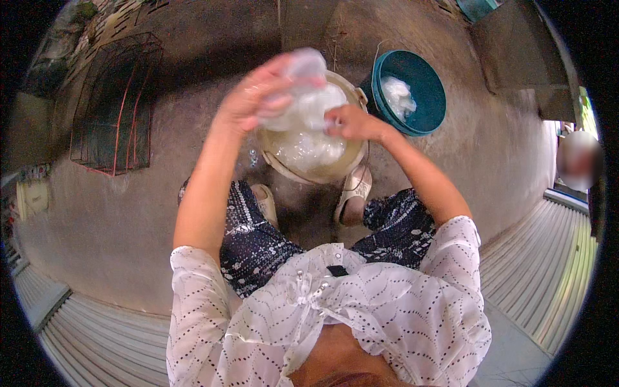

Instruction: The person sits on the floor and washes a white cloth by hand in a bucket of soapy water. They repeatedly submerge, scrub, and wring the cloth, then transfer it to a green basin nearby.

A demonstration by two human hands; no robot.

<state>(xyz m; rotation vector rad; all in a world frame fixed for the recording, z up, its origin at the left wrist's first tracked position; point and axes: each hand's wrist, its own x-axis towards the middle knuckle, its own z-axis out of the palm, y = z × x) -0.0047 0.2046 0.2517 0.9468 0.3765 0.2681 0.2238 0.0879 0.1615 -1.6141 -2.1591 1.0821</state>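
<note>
A pale bucket [285,172] stands between my feet, holding cloudy water and a wet, white, translucent material [309,150], perhaps plastic or cloth. Over its far left side my left hand [271,92] is raised and blurred, gripping part of a white, translucent piece [307,63]. That piece hangs down across the bucket's opening. At the right side of the opening, my right hand [353,122] has its fingers curled at the edge of the white material; blur hides exactly how it holds it.
A teal bucket [433,77] with a white crumpled piece [398,98] inside stands right of the pale one. A wire cage with a red frame [116,111] is at the left on the concrete floor. Another person [578,159] is at the far right edge.
</note>
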